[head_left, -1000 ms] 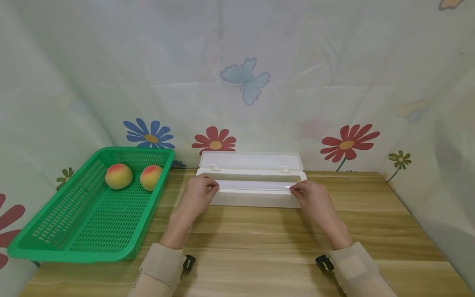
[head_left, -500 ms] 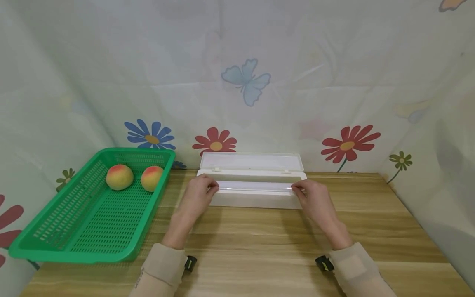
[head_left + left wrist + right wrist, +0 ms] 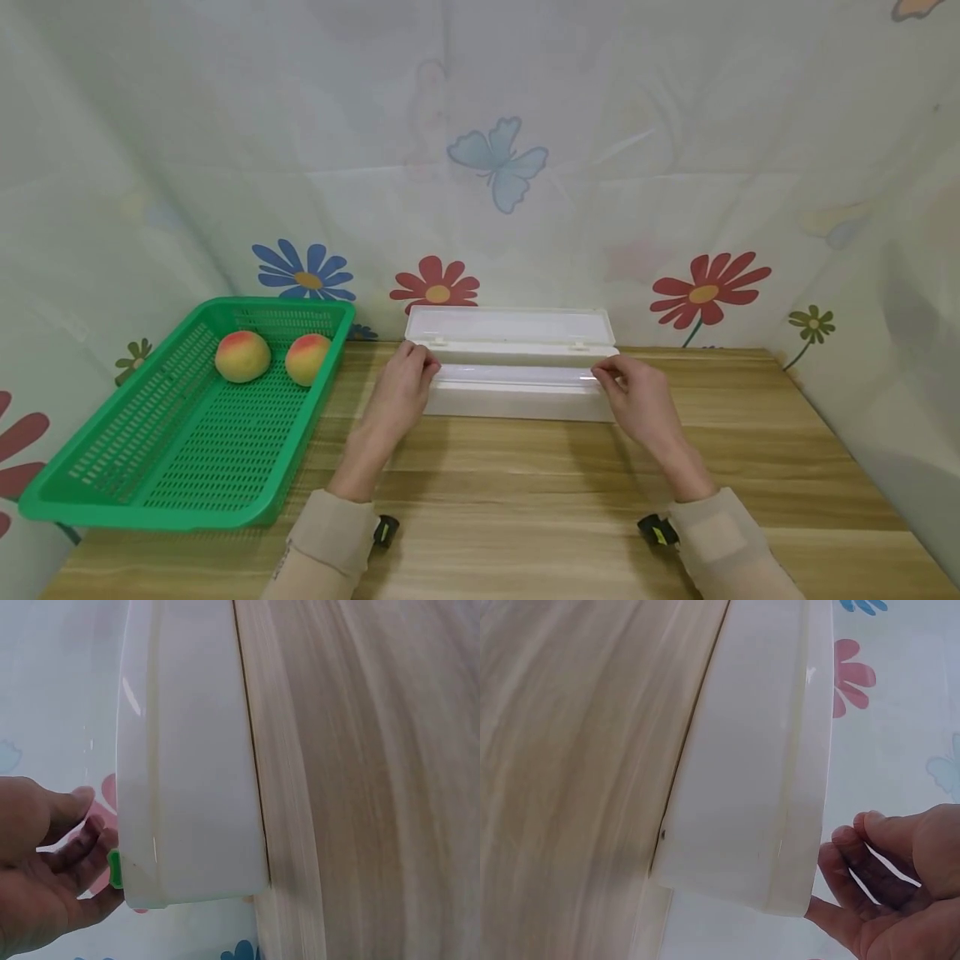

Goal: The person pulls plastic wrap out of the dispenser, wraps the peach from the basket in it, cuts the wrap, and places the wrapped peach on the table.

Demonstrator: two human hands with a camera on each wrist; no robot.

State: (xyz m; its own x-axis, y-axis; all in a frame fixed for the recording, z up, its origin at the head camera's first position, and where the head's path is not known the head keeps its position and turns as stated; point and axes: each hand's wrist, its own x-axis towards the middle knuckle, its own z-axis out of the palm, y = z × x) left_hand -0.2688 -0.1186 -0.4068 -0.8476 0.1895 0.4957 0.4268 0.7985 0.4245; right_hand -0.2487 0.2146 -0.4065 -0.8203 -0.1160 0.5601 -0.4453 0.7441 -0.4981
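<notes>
A white cling film dispenser (image 3: pixel 517 405) sits on the table with its lid (image 3: pixel 510 325) raised at the back. Clear, shiny cling film (image 3: pixel 517 375) stretches across its long opening. At the box's left end, my left hand (image 3: pixel 396 385) pinches the film's edge between thumb and fingers. My right hand (image 3: pixel 641 402) pinches the opposite end of the film. In the left wrist view, a small green piece (image 3: pixel 115 868) shows at the box's top corner, near the fingers. The film between the fingertips is hard to make out in both wrist views.
To the left stands a green plastic basket (image 3: pixel 281 467) with a peach (image 3: pixel 242 357) and a second peach (image 3: pixel 307 359) in it. A floral cloth (image 3: pixel 502 167) hangs behind the wooden table (image 3: pixel 510 508).
My left fingers have shifted slightly up and back at the box's left end. The right hand has moved a little to the right, still pinching the film. Box and peaches stay put.
</notes>
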